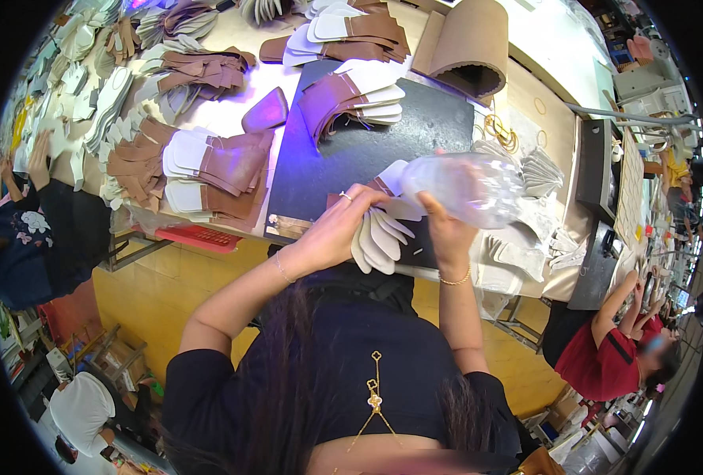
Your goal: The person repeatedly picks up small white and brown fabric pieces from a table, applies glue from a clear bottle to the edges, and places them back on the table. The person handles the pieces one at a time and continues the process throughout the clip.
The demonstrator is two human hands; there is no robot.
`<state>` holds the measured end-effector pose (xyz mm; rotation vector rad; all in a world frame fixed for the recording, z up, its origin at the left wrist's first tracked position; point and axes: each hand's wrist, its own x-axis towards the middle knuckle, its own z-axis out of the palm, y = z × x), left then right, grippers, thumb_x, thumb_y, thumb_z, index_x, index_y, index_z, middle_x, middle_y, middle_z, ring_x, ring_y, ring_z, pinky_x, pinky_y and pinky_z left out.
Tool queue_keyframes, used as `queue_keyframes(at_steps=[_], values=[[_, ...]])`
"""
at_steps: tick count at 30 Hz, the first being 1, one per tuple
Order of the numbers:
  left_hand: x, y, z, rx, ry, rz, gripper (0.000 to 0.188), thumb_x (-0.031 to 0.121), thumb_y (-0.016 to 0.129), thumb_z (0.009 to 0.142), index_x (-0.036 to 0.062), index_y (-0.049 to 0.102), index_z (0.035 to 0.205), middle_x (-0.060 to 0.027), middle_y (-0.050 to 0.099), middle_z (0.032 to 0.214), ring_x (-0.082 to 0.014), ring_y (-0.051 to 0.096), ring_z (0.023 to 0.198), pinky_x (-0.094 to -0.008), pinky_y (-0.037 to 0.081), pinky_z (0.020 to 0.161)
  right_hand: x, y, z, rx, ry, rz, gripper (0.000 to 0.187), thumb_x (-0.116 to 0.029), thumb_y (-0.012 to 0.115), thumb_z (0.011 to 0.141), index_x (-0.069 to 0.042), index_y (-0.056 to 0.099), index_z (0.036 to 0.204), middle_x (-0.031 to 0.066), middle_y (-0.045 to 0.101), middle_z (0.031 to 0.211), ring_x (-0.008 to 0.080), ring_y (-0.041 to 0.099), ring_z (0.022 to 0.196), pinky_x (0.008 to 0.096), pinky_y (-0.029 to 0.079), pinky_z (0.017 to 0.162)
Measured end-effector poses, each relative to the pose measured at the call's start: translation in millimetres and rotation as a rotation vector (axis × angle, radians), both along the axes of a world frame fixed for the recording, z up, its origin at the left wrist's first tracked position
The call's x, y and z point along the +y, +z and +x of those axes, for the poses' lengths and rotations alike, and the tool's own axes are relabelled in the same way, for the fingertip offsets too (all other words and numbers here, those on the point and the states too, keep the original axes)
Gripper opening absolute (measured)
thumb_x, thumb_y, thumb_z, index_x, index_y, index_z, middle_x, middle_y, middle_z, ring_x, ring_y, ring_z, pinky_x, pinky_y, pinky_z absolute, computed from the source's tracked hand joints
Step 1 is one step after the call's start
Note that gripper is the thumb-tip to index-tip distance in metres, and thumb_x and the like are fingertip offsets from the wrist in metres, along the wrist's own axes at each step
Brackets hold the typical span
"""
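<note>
At the near edge of the black board (438,119), my left hand (337,229) pinches a fanned bundle of brown leather pieces with white rounded ends (381,239). Several pale tabs spread out below its fingers. My right hand (449,233) is wrapped round a clear plastic bottle (478,190), which lies tilted above the board just right of the bundle. The bottle looks partly smeared by motion, and what is inside cannot be made out. Farther back on the board rests another bundle of brown and white pieces (351,99).
Stacks of brown and white pieces (217,162) cover the table's left side. A rolled brown sheet (466,43) stands at the back. Pale cut pieces (517,253) and a black box (599,170) are at the right. Other people sit nearby, one in a red shirt (604,360).
</note>
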<state>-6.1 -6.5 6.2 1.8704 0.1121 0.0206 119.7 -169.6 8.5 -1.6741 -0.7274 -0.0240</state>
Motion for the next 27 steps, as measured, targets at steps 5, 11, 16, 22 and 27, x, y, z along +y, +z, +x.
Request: queue_keyframes(at_steps=[5,11,16,22,27], values=[[3,-5,-5,-0.031,-0.089,0.101,0.046,0.010,0.074,0.075,0.0094,0.060,0.119,-0.0137,0.049,0.117,-0.0336,0.054,0.112,-0.0392,0.044,0.096,4,3,14,-0.173,0.085,-0.188,0.062,-0.022,0.089,0.069,0.002,0.060,0.119,0.0144,0.070,0.107,0.0259,0.069,0.095,0.0346,0.055,0.079],[1,-9,-4,-0.128,-0.095,0.153,0.047,0.010,0.075,0.075,0.0095,0.060,0.120,-0.0125,0.048,0.120,-0.0333,0.054,0.112,-0.0404,0.044,0.097,4,4,25,0.209,-0.163,0.113,0.061,-0.022,0.088,0.070,0.003,0.060,0.117,0.0167,0.066,0.110,0.0272,0.067,0.094,0.0351,0.054,0.081],[0,-6,-4,-0.077,-0.045,0.181,0.047,0.012,0.076,0.076,0.0103,0.059,0.119,-0.0164,0.042,0.133,-0.0350,0.055,0.112,-0.0424,0.043,0.099,20,-4,15,-0.292,0.095,-0.319,0.071,-0.017,0.087,0.073,0.000,0.050,0.131,0.0155,0.064,0.122,0.0254,0.063,0.102,0.0377,0.049,0.091],[-1,-2,4,0.034,-0.030,0.174,0.051,0.017,0.078,0.074,0.0127,0.058,0.120,-0.0240,0.029,0.152,-0.0438,0.051,0.123,-0.0462,0.044,0.101,-7,14,37,0.075,-0.179,-0.063,0.066,-0.014,0.084,0.077,0.000,0.050,0.131,0.0153,0.062,0.120,0.0230,0.061,0.107,0.0349,0.050,0.093],[-1,0,6,0.073,-0.051,0.196,0.052,0.019,0.080,0.073,0.0136,0.058,0.119,-0.0232,0.028,0.154,-0.0434,0.049,0.126,-0.0466,0.044,0.101,-21,7,-7,0.055,0.076,-0.114,0.065,-0.016,0.083,0.078,0.000,0.048,0.130,0.0174,0.061,0.126,0.0233,0.060,0.113,0.0349,0.050,0.095]])
